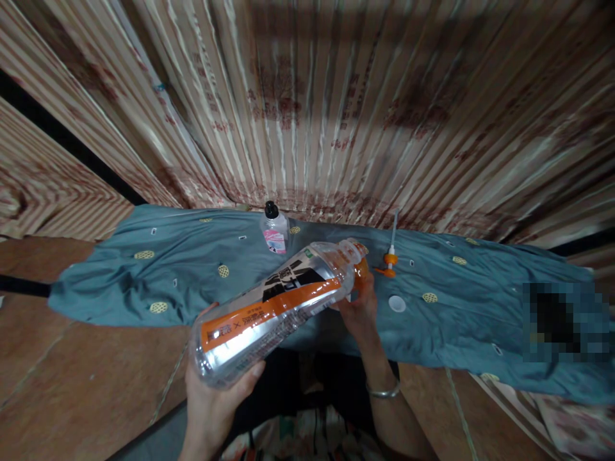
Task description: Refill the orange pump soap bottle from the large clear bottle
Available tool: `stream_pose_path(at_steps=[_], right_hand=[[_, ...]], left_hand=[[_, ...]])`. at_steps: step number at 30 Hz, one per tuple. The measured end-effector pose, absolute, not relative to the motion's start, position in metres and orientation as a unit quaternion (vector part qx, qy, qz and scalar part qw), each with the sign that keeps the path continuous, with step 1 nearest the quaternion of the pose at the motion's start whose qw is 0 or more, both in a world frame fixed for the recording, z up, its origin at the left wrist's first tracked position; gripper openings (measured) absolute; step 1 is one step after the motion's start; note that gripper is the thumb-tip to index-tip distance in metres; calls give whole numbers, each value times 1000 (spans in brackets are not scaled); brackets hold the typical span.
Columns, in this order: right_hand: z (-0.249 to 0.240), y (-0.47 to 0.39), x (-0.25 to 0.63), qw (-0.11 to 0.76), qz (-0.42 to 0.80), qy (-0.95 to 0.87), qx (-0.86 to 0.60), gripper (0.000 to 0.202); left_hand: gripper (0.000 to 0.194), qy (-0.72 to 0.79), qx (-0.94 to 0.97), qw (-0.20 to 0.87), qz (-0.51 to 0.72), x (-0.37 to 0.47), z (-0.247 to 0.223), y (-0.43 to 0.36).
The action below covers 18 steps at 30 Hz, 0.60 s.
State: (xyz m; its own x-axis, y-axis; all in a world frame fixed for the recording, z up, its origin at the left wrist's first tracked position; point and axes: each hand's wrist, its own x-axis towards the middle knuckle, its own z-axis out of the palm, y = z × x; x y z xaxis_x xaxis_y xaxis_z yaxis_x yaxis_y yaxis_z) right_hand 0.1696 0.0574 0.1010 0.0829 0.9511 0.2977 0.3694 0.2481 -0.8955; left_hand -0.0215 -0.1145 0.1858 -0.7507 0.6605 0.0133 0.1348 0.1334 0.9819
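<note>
At the far left, the left hand [214,400] cradles the lower end of a large clear plastic bottle with an orange, silver and black label [276,304], which lies tilted in mid-air with its neck up and to the right. That smooth base could slide out if the thumb and palm give way, as the slant loads this end. Beyond the large bottle stands a small clear bottle with a black cap and pink label [275,235]; a swing of the large bottle's body could topple it, since the soft blue-green patterned cloth [115,272] is wrinkled. By the large bottle's neck, the right hand [359,308] is closed around an orange translucent piece [360,274], mostly hidden. If the neck is uncapped, as it seems, further tipping could spill any contents; I cannot tell whether it holds liquid. Right of the neck, an orange pump head with a pale tube [391,259] and a round white disc [397,303] could be knocked by the right wrist.
</note>
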Motion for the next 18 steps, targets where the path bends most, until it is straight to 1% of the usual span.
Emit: stream_pose_path(at_steps=[4,7,9,11,14,18], right_hand=[[107,63,171,498,311,-597,-547,62],[111,68,173,478,331,-597,-553,59],[115,70,174,470,337,-601,-552,61],[118,71,174,470,335,-607,-547,68],[121,71,172,470,335,-615,-538,73],[121,71,169,474,335,-612,-537,69]], left_hand=[[91,726,273,228,589,-23,185,-114],[97,726,274,217,592,-22,186,-113],[101,724,272,214,597,-21,186,-112],[102,721,271,215,601,-21,186,-111],[99,719,275,223,598,-21,186,-112],[87,725,277,222,591,-24,187,-111]])
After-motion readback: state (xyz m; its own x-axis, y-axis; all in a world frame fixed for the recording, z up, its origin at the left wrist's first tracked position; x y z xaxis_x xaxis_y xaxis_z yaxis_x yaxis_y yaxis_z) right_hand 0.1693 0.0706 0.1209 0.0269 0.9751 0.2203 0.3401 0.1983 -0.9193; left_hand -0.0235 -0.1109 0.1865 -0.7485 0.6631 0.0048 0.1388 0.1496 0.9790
